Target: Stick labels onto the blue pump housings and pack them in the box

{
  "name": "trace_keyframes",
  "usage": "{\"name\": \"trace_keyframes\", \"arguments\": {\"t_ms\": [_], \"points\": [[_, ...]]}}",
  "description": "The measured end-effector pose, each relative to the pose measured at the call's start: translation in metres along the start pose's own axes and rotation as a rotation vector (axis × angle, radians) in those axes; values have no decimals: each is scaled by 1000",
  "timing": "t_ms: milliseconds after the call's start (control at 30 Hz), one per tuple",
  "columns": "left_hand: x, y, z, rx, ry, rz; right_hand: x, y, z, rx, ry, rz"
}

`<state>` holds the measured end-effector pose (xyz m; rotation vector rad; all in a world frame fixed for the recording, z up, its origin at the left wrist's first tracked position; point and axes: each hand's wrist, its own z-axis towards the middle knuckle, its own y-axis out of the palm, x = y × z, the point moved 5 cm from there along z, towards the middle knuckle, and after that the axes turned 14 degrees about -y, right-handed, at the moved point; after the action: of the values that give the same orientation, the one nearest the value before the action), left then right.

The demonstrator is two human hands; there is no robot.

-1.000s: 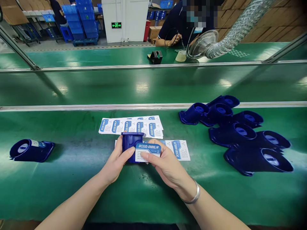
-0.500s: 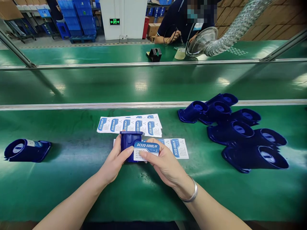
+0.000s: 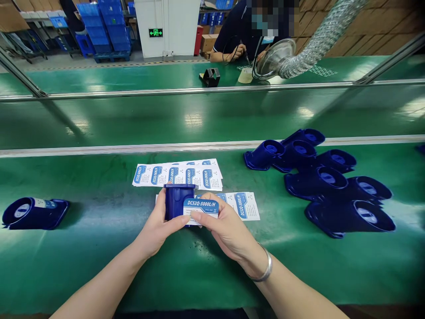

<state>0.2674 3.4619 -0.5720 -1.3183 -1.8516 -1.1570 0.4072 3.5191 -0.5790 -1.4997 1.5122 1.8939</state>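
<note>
My left hand (image 3: 154,228) is wrapped round a dark blue plastic housing (image 3: 177,201), its thumb pressing on the lower left corner of a label. That blue and white label (image 3: 201,208), printed DC52Q-5000L/H, lies across the right part of the housing's front. The fingers of my right hand (image 3: 224,226) are closed on the label, thumb on its face and the other fingers behind. Whether the label is stuck down cannot be made out. Behind the hands lie label sheets (image 3: 179,175), and another sheet (image 3: 247,206) is partly covered by my right hand.
Several blue housings (image 3: 352,217) stand grouped at the right. One labelled housing (image 3: 36,212) lies at the far left of the green table (image 3: 99,270). A metal rail (image 3: 133,93) crosses behind. Across it sits a person (image 3: 229,40) beside a flexible duct (image 3: 318,44).
My left thumb has slid down from the label's left edge to its lower left corner. The whole view has shifted slightly; both hands keep their hold.
</note>
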Motion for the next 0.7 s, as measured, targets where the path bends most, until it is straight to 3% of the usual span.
{"name": "trace_keyframes", "arguments": {"t_ms": [700], "points": [[4,3,-1,-10,-3,-7,0,1,-1,9,4,38]]}}
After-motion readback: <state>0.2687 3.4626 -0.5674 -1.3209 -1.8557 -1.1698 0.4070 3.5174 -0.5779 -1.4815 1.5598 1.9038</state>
